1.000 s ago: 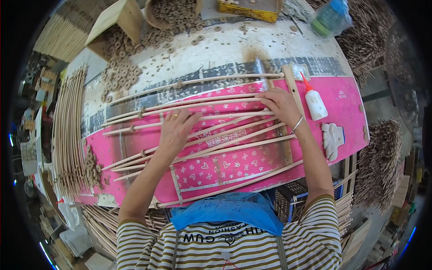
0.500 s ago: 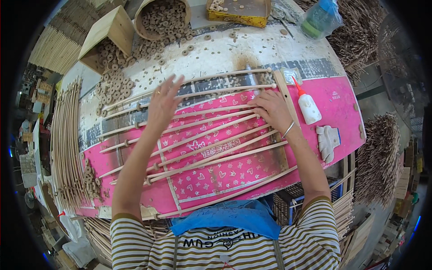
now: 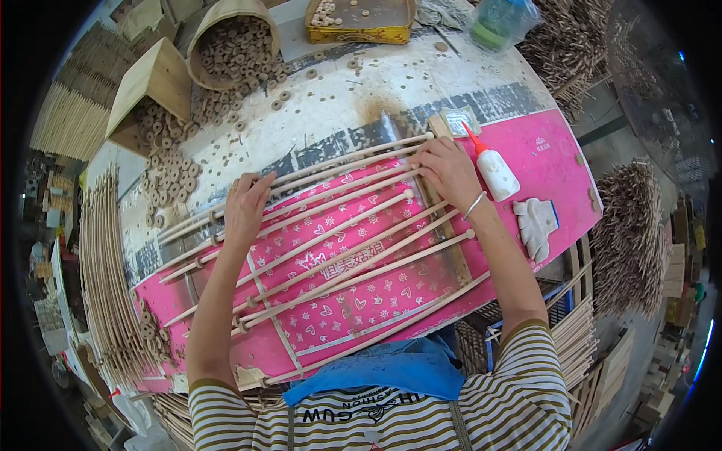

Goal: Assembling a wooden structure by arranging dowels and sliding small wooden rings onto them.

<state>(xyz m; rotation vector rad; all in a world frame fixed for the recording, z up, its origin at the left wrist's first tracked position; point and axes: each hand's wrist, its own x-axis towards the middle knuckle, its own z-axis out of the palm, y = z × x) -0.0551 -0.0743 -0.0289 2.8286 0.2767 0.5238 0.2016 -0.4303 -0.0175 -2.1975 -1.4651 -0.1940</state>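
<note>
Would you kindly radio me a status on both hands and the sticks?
Left hand at the far sticks; right hand at their right ends. Nearer sticks lie spread. White bottle and glove off right.

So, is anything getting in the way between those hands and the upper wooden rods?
Nothing visible: the left hand is at the upper wooden rods, and the right hand is by their right ends. The white bottle and glove lie off to the right, not between.
</note>
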